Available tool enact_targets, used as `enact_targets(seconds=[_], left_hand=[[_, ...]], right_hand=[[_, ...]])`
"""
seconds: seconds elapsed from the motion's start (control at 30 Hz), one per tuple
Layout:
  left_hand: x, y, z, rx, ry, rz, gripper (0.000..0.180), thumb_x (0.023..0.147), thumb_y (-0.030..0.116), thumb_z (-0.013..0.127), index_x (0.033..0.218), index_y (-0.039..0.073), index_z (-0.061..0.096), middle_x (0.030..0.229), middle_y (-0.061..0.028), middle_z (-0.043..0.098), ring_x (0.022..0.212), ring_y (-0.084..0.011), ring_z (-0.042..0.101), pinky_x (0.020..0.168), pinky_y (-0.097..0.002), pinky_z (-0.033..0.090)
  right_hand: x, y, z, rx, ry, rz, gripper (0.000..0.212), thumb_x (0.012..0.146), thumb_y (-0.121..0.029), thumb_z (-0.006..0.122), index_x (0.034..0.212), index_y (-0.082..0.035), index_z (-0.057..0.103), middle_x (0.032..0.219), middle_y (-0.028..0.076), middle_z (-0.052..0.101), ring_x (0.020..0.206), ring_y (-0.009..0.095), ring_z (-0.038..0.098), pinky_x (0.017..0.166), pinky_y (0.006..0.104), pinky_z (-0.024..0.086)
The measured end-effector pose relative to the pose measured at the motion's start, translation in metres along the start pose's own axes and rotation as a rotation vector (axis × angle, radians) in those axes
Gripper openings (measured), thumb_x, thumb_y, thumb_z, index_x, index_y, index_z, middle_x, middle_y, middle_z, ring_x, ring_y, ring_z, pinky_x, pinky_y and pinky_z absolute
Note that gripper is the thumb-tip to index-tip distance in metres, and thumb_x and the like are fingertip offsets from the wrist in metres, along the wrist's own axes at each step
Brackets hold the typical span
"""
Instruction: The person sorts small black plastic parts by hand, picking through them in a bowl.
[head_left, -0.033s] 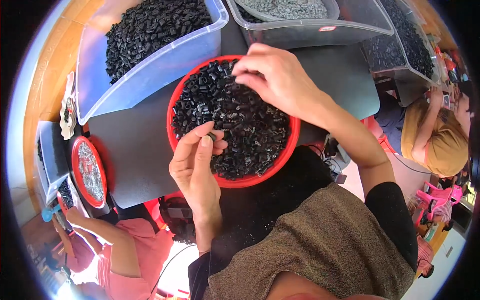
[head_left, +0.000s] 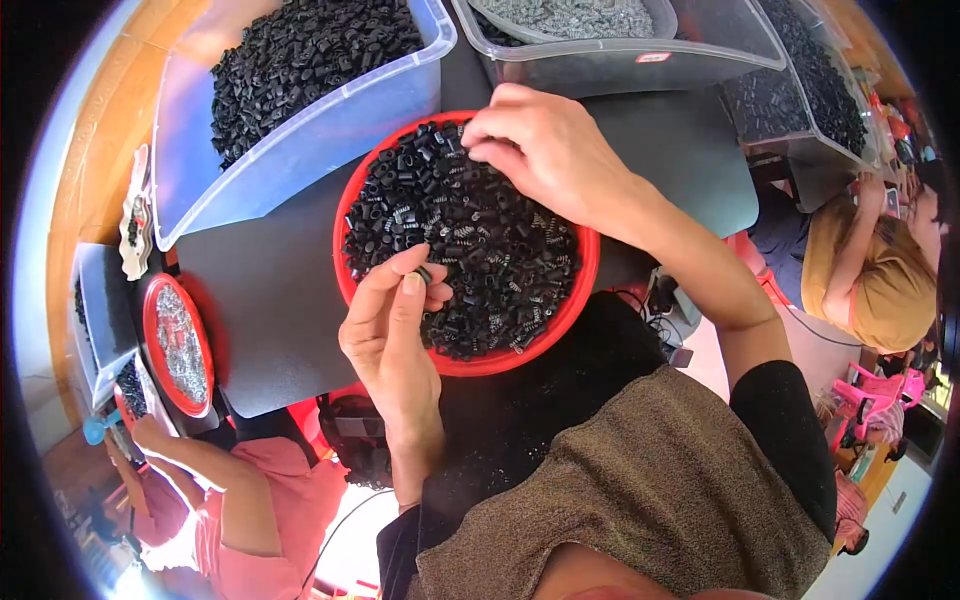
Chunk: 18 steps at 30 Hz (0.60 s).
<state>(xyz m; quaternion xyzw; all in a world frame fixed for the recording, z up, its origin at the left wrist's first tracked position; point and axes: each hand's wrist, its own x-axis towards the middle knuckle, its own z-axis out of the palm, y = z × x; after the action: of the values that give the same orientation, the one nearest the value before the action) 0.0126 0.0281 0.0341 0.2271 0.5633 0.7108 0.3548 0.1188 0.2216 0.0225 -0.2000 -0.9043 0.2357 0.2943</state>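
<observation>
A round red basin [head_left: 590,262] holds a heap of small black plastic cylinders [head_left: 480,300] with little metal coil springs [head_left: 405,216] among them. Over its left side, my left hand [head_left: 390,320] pinches a small black plastic piece [head_left: 424,274] between thumb and fingertips, the fingers covering most of it. Across the far part of the basin reaches my right hand [head_left: 545,145], its thumb and fingers drawn together just above the black pieces. Whatever those fingertips hold, if anything, is hidden.
Behind the basin stand a bluish bin [head_left: 300,165] of black parts and a clear bin [head_left: 620,68] with a tray of springs. Another clear bin [head_left: 800,140] is at far right. Left, a red-rimmed dish [head_left: 208,350] holds metallic pieces. People sit at both sides.
My right hand has shifted very slightly to the left over the basin. The left hand keeps its place and its pinch.
</observation>
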Motion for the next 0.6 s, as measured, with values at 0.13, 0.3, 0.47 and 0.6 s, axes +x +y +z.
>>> enact_targets(seconds=[0.13,0.3,0.47,0.6], left_hand=[[-0.002,-0.005,-0.004,-0.009,-0.003,-0.009,0.021,0.091,0.003,0.055,0.108,-0.004,0.065,0.088,-0.0084,0.066,0.072,-0.0106,0.058,0.068,-0.0214,0.044],[-0.001,-0.007,-0.004,-0.014,-0.027,-0.005,0.02,0.091,0.004,0.055,0.108,-0.003,0.065,0.087,-0.006,0.064,0.072,-0.0086,0.055,0.067,-0.0213,0.041],[0.0,-0.008,-0.003,-0.031,-0.03,-0.015,0.02,0.092,0.005,0.056,0.107,-0.002,0.065,0.086,-0.0055,0.064,0.071,-0.0084,0.054,0.066,-0.0212,0.041],[0.004,-0.005,-0.001,-0.027,-0.022,-0.032,0.02,0.092,0.005,0.056,0.108,-0.002,0.063,0.082,-0.0042,0.062,0.068,-0.0075,0.052,0.064,-0.0193,0.04]], right_hand=[[0.006,-0.002,0.01,-0.15,-0.12,0.013,0.01,0.08,-0.012,0.065,0.087,-0.006,0.067,0.081,0.01,0.057,0.07,0.031,0.061,0.06,0.0405,0.048],[0.008,0.003,0.019,-0.204,-0.131,0.001,0.009,0.079,-0.013,0.065,0.084,-0.006,0.067,0.08,0.01,0.056,0.069,0.031,0.06,0.06,0.0418,0.048],[0.011,0.001,0.019,-0.208,-0.197,-0.012,0.007,0.08,-0.011,0.063,0.084,-0.004,0.064,0.079,0.011,0.054,0.069,0.032,0.06,0.061,0.0429,0.048],[0.009,-0.002,0.015,-0.03,-0.141,-0.028,0.007,0.08,-0.007,0.061,0.086,-0.002,0.059,0.08,0.013,0.056,0.073,0.034,0.06,0.063,0.0428,0.048]])
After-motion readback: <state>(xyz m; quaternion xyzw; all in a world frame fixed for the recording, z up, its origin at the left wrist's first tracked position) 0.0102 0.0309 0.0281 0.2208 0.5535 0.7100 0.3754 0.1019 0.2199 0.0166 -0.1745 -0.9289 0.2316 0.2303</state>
